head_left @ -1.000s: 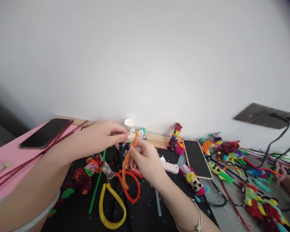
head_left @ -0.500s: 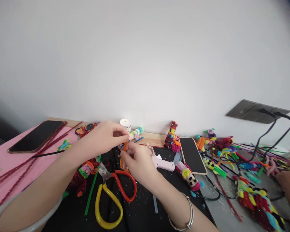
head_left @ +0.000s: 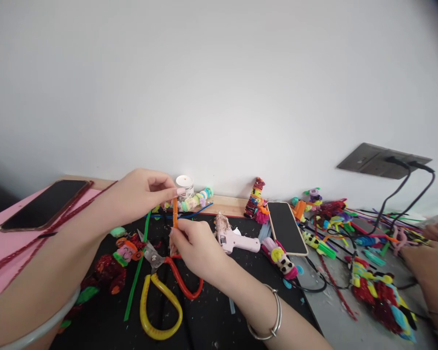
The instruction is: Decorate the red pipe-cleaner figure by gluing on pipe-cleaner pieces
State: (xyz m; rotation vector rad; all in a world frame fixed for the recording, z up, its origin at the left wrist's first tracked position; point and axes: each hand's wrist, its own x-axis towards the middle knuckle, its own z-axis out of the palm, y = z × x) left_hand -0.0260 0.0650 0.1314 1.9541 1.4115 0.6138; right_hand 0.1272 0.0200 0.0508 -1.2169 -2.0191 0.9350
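Hiding behind both hands (head_left: 168, 214), orange pipe cleaner's (head_left: 175, 212) ends.

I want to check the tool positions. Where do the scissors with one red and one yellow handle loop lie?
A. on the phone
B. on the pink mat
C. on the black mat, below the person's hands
C: the scissors with one red and one yellow handle loop lie on the black mat, just below the right hand.
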